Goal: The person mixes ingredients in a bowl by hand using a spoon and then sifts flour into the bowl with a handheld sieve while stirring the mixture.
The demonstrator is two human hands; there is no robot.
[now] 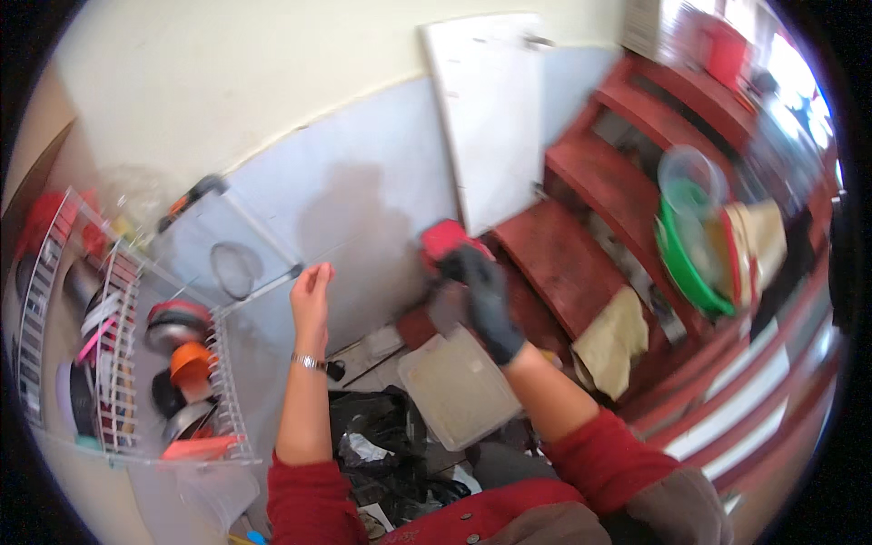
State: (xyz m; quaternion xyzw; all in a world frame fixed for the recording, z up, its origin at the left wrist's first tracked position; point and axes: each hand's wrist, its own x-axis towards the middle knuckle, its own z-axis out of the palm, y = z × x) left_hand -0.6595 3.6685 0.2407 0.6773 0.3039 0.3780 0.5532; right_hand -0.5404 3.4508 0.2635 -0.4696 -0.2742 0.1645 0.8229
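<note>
My left hand [311, 295], bare with a wristwatch below it, has its fingers curled together beside the dark corner fitting of the white rack frame [262, 236]; what it holds, if anything, is unclear. My right hand [480, 300], in a dark glove, grips a red object [445, 238], perhaps a cloth or pad, blurred, in front of the pale wall near the red wooden steps [540, 259]. Under the right hand a translucent rectangular plastic lid or tray [450, 391] lies beside black plastic bags [372, 422].
White wire shelves [118, 363] with bowls and pots stand left. A white board [486, 109] leans against the wall on the steps. Green and clear basins [677, 245] and a beige bag [763, 245] sit on the right. A beige cloth [609, 341] hangs over a step.
</note>
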